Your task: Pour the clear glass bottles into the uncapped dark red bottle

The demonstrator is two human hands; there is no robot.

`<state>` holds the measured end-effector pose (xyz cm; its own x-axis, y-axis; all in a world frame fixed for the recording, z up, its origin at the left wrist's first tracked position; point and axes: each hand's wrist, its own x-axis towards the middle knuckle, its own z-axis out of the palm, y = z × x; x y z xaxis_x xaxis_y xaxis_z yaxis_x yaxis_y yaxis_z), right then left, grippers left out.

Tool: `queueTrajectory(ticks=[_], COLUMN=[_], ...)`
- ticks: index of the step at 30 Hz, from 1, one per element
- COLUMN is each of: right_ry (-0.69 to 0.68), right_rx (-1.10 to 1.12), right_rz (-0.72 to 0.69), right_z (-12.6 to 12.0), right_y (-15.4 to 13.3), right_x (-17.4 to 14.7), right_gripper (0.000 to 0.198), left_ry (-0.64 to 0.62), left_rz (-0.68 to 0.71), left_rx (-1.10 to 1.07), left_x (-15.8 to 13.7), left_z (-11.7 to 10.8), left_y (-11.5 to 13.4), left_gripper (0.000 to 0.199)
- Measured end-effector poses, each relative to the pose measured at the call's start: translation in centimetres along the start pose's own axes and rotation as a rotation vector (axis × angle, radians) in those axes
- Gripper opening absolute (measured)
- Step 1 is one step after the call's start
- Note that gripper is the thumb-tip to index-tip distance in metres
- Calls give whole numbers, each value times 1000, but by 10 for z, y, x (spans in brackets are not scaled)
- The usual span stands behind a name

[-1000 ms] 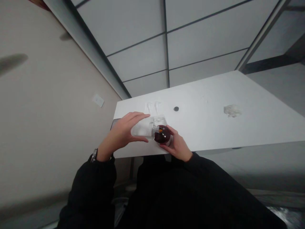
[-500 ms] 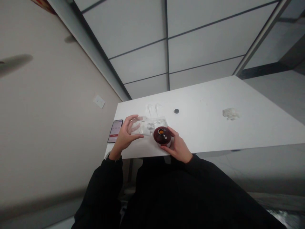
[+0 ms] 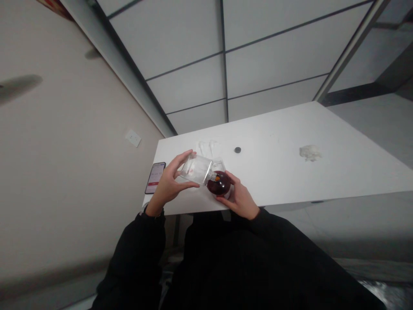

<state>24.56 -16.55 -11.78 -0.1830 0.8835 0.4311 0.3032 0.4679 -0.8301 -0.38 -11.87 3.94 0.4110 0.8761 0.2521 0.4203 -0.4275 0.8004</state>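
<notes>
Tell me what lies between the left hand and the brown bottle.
In the head view, the clear bottle, held tilted in the left hand, lies between, its neck pointing toward the top of the brown bottle.

The left hand [image 3: 170,183] holds a clear bottle [image 3: 196,169] tilted, its neck at the mouth of a round amber bottle [image 3: 219,187] gripped from the side by the right hand [image 3: 242,199]. On the white counter [image 3: 274,176] lie a lit smartphone [image 3: 155,178], a small dark cap [image 3: 238,150] and, well apart, a crumpled pale sheet [image 3: 310,153].
</notes>
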Motion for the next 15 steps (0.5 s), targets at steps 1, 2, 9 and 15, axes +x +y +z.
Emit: queueTrajectory(ticks=[1,2,9,15], right_ry=[-2,0,10,13], right_rx=[4,9,8,21], right_rz=[1,-1,5,-7], right_z=[0,0,1,2], right_y=[0,0,0,-1], right_x=[0,0,0,1], right_gripper=[92,91,93,92], left_ry=[0,-6,-95,-169], left_rz=[29,54,269,409], left_rx=[46,101,473,634], left_x=[1,1,10,17], left_z=[-2,-3,-9,-13], left_y=[2,5,36,52], left_gripper=[99,98,90,89])
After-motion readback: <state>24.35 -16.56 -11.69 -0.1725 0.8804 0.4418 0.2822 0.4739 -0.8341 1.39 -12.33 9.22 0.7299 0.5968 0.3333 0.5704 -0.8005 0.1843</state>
